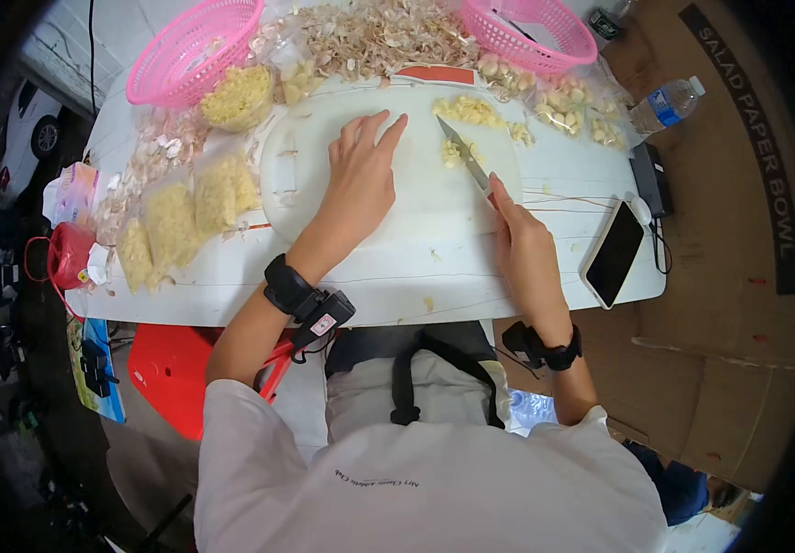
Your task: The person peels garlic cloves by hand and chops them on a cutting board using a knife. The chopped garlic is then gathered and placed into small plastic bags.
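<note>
On the white cutting board (416,207), my left hand (360,170) rests with its fingers apart and nothing in them. My right hand (524,244) is closed around the handle of a knife (465,155). The knife's blade points up and to the left, beside a small group of chopped garlic pieces (453,155). Just above the blade's tip lies a larger pile of garlic pieces (469,111) on the board. Dark bands with devices are strapped to both my wrists.
Pink baskets (169,57) (531,39) flank a heap of garlic peels (379,37). Bags of minced garlic (171,224) lie left, with a filled tub (238,97) above. Bagged cloves (572,109), a water bottle (669,106) and a phone (615,253) are right.
</note>
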`<state>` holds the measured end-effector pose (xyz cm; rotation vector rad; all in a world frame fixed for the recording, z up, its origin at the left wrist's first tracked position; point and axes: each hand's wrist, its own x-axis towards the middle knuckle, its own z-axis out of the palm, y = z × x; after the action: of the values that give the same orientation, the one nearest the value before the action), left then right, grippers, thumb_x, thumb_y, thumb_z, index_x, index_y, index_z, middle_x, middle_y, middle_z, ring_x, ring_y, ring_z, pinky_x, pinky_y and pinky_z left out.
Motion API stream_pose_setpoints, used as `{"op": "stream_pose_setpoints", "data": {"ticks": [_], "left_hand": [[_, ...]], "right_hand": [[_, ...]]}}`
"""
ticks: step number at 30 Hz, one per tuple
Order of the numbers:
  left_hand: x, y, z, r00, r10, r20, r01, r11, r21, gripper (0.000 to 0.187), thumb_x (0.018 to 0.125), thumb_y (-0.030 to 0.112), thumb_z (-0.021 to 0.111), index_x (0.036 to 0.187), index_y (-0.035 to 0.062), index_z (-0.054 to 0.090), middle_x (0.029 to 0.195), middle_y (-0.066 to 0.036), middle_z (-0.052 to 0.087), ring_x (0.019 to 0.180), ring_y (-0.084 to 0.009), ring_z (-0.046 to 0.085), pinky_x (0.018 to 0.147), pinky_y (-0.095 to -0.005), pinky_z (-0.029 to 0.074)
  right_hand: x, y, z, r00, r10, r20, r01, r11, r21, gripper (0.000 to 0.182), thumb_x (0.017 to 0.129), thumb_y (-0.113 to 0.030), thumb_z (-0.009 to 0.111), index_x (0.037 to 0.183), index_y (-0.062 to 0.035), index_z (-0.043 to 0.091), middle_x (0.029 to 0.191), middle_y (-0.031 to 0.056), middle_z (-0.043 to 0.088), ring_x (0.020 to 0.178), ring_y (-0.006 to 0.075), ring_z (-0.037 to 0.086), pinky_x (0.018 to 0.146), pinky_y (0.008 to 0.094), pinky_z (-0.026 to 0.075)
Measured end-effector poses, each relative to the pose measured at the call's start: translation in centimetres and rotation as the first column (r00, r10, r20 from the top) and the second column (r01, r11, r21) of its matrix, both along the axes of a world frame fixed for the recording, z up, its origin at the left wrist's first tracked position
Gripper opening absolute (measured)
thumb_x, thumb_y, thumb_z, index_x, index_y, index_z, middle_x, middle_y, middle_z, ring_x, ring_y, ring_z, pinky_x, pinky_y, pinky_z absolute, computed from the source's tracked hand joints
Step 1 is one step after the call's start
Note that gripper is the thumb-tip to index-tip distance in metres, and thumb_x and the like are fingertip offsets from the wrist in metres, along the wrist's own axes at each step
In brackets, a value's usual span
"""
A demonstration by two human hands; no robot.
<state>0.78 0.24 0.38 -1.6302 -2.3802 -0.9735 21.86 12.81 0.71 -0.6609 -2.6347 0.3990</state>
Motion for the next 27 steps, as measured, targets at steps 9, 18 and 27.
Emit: {"op": "stream_pose_setpoints", "data": {"ticks": [9, 18, 27], "left_hand": [[-0.1, -0.1, 0.0, 1.000, 0.003, 0.004, -0.003, 1.000, -0.013, 0.070, 0.075, -0.012, 0.051, 0.142, 0.0073, 0.044, 0.142, -0.014, 0.041, 0.133, -0.0352, 0.035, 0.106, -0.0464, 0.032], [-0.1, -0.1, 0.1, 1.000, 0.004, -0.002, -0.004, 1.000, -0.017, 0.071, 0.075, -0.013, 0.051, 0.142, 0.0069, 0.043, 0.142, -0.014, 0.041, 0.132, -0.0347, 0.035, 0.106, -0.0463, 0.032], [-0.1, -0.2, -0.1, 1.000, -0.014, 0.010, 0.014, 1.000, 0.011, 0.070, 0.075, -0.013, 0.051, 0.142, 0.0070, 0.044, 0.142, -0.014, 0.041, 0.132, -0.0347, 0.036, 0.106, -0.0461, 0.032]], "right_hand": [[-0.7, -0.5, 1.4, 0.999, 0.001, -0.053, -0.002, 1.000, -0.005, 0.060, 0.092, -0.002, 0.054, 0.148, -0.0161, 0.039, 0.085, 0.0174, 0.064, 0.066, 0.0353, 0.063, 0.058, 0.0439, 0.052], [-0.7, -0.6, 1.4, 0.998, 0.000, 0.060, -0.004, 0.998, 0.065, 0.061, 0.090, -0.002, 0.056, 0.147, -0.0164, 0.041, 0.076, 0.0166, 0.059, 0.059, 0.0353, 0.059, 0.055, 0.0432, 0.050], [-0.6, -0.2, 1.2, 0.997, 0.043, 0.061, -0.041, 0.999, -0.032, 0.064, 0.087, 0.002, 0.054, 0.147, -0.0141, 0.041, 0.078, 0.0184, 0.059, 0.064, 0.0371, 0.062, 0.058, 0.0463, 0.050]]}}
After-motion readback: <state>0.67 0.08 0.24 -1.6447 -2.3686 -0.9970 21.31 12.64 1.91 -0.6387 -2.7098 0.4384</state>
